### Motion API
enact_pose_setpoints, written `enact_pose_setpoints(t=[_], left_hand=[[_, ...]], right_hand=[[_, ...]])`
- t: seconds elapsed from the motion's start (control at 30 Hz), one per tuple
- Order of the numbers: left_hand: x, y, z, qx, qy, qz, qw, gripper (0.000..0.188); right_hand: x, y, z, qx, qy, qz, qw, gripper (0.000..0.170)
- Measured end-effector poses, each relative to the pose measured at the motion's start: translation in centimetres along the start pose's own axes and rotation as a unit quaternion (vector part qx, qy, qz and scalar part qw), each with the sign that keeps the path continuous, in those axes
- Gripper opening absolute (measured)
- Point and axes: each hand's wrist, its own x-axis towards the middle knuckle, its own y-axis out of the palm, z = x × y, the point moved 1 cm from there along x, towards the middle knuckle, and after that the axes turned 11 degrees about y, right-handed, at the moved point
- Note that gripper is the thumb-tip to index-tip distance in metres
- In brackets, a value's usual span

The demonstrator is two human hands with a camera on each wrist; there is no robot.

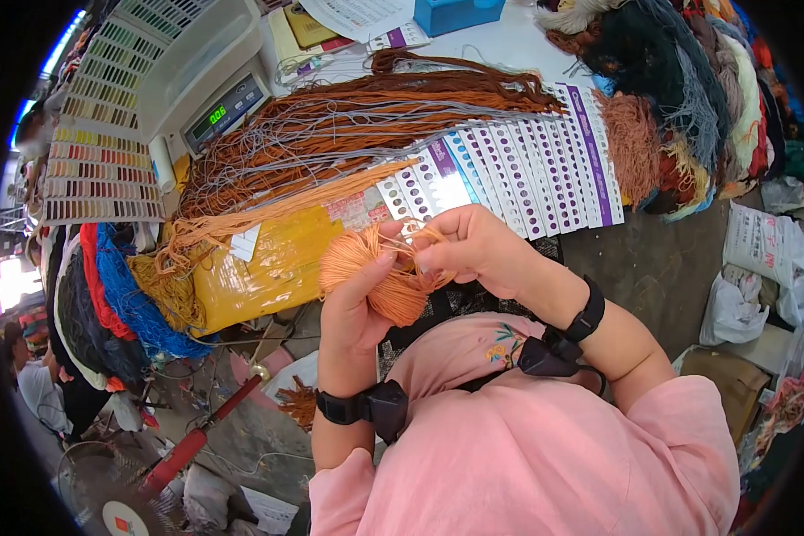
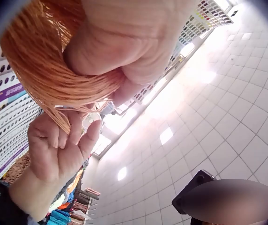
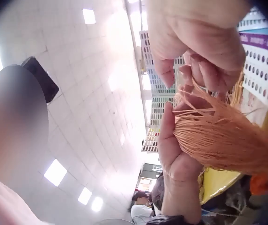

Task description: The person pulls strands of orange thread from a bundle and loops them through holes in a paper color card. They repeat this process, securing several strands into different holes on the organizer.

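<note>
A thick skein of light orange yarn (image 1: 400, 299) is held up over the front of the worktable, near the body. My left hand (image 1: 353, 304) grips it, with the thumb lying across the strands. At the skein's right end my right hand (image 1: 484, 255) pinches a few loose strands between curled fingers and thumb. In the right wrist view, thin strands (image 3: 192, 111) stretch from the skein up to the right hand's fingertips. From the left wrist view, the yarn bundle (image 2: 45, 61) bends round under the left hand's fingers. Part of the left palm is hidden behind the yarn.
Brown and rust yarn (image 1: 330, 116) lies across the table beside punched white cards (image 1: 545, 161). A yellow plastic-wrapped package (image 1: 259, 277) sits nearer the left hand. Behind are a digital scale (image 1: 223, 112) and a blue box (image 1: 456, 16). Yarn hanks (image 1: 715, 89) hang at right.
</note>
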Motion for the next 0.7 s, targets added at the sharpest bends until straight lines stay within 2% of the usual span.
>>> enact_pose_setpoints(t=[0.07,0.17,0.27,0.33,0.37,0.4,0.43,0.47,0.53,0.57,0.63,0.67,0.7], left_hand=[[0.1,-0.1,0.4,0.006,-0.004,-0.01,1.0,0.031],[0.2,-0.3,0.6,0.024,0.014,-0.04,0.999,0.031],[-0.1,-0.2,0.0,0.028,0.007,-0.022,0.999,0.026],[-0.6,-1.6,-0.7,0.008,0.003,0.007,1.0,0.021],[-1.0,-2.8,-1.2,-0.003,0.0,0.02,1.0,0.019],[-1.3,-4.6,-1.8,-0.145,-0.034,0.03,0.988,0.014],[-1.6,-6.7,-2.7,-0.284,-0.068,0.04,0.956,0.01],[-2.1,-8.2,-3.9,-0.334,-0.024,0.024,0.942,0.008],[-3.5,-11.3,-6.6,-0.43,0.03,-0.016,0.902,0.011],[-4.7,-13.2,-8.0,-0.478,0.042,-0.042,0.877,0.014],[-7.7,-18.7,-10.6,-0.412,0.089,-0.098,0.902,0.015],[-9.9,-22.9,-11.7,-0.433,0.119,-0.118,0.886,0.013],[-12.3,-28.0,-12.6,-0.454,0.148,-0.137,0.868,0.011]], right_hand=[[-0.3,0.7,0.1,-0.058,-0.019,-0.007,0.998,0.009],[-0.6,1.2,0.3,-0.034,-0.046,-0.026,0.998,0.006],[0.0,-0.3,-0.3,-0.146,-0.197,-0.085,0.966,0.005],[-0.7,-1.5,1.0,-0.173,-0.322,-0.085,0.927,0.004],[-1.4,-2.1,2.1,-0.087,-0.293,-0.057,0.95,0.003],[-2.6,-2.5,3.8,0.031,-0.228,-0.005,0.973,0.007],[-3.7,-3.3,5.3,0.068,-0.238,0.03,0.968,0.008],[-4.0,-5.0,6.1,0.146,-0.253,0.107,0.95,0.011],[-6.0,-8.3,8.1,0.209,-0.234,0.171,0.934,0.013],[-7.2,-10.1,9.1,0.211,-0.235,0.147,0.937,0.014],[-9.4,-14.5,11.8,0.227,-0.268,0.101,0.931,0.013],[-10.8,-16.9,13.3,0.212,-0.28,0.088,0.932,0.006],[-13.1,-20.3,15.5,0.298,-0.237,0.003,0.925,0.007]])
